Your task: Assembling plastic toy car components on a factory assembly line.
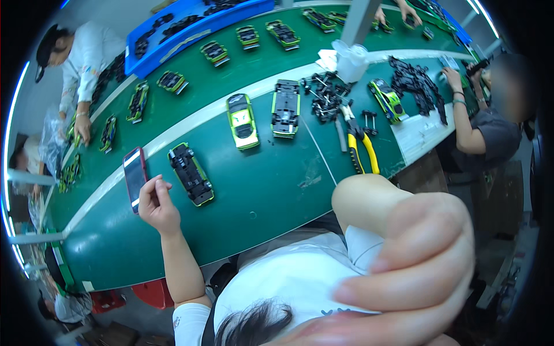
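My left hand [159, 209] is raised at the table's left side, fingers curled in and nothing visible in them. Right beside it lies a smartphone [135, 179] in a red case. An upside-down toy car [191, 174] rests close by, its black chassis facing up. Close to the camera, my right hand [424, 259] looms large and blurred, fingers bent, and whatever they touch cannot be made out. Farther off on the table are an upright yellow-green toy car [242, 121] and another overturned toy car [285, 108].
Yellow-handled pliers [362, 144] lie near a heap of black wheel axles [327, 98] and a clear plastic cup [351, 62]. Black chassis parts [418, 83] sit at right. Several cars line the green belt [190, 101] before a blue bin [202, 37]. Co-workers sit left and right.
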### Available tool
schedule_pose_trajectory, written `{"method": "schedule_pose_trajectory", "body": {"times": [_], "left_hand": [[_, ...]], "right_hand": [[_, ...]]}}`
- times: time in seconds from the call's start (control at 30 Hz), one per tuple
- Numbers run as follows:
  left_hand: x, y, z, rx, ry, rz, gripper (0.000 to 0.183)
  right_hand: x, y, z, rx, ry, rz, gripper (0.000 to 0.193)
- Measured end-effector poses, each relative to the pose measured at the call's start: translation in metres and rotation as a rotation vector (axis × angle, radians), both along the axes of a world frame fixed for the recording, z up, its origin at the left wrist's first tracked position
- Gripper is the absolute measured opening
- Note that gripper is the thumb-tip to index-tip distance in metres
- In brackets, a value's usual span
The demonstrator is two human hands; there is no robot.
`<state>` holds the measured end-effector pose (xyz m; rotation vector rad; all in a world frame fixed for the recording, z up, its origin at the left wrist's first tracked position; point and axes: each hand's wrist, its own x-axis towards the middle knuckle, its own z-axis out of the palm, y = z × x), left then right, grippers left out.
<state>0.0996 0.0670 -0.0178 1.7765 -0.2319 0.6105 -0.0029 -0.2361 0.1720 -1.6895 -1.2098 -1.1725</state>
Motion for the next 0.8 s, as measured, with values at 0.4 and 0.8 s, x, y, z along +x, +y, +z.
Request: {"method": "schedule_pose_trajectory", "body": {"times": [0.4,0.8], "left_hand": [[-0.004,0.004,0.000,0.056,-0.046,0.038,0.010],[-0.010,0.013,-0.007,-0.025,0.011,0.073,0.010]], "right_hand": [[0.020,0.051,-0.024,0.094,0.105,0.031,0.012],[0.027,0.039,-0.028,-0.229,0.183,0.107,0.015]]}}
